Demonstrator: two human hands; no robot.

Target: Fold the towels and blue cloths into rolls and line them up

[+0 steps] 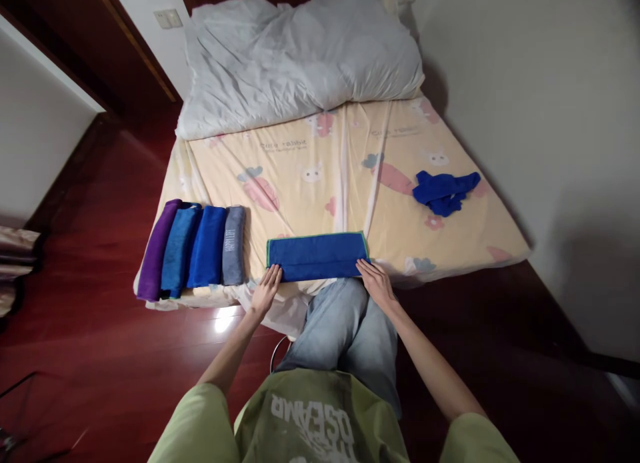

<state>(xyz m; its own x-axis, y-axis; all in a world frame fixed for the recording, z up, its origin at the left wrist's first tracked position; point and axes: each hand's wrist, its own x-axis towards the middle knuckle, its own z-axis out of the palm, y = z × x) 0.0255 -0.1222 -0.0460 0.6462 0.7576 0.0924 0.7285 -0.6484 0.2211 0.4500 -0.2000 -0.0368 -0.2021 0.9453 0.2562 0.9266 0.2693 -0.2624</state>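
Note:
A blue cloth (317, 253) with green edging lies folded into a long strip at the bed's front edge. At its near left corner rests my left hand (269, 286), fingers extended close together on the fabric. My right hand (376, 280) touches the near right corner in the same way, its fingers flat. Left of the cloth, four rolled or folded towels lie side by side: purple (159, 251), teal-blue (181, 251), bright blue (207, 246) and grey (233, 245). A crumpled blue cloth (445, 191) lies farther back on the right.
The bed (310, 196) has a yellow sheet with carrot and rabbit prints. A large pale bundle of bedding (305, 56) covers its far end. My knees touch the front edge. A wall (540, 116) stands at the right.

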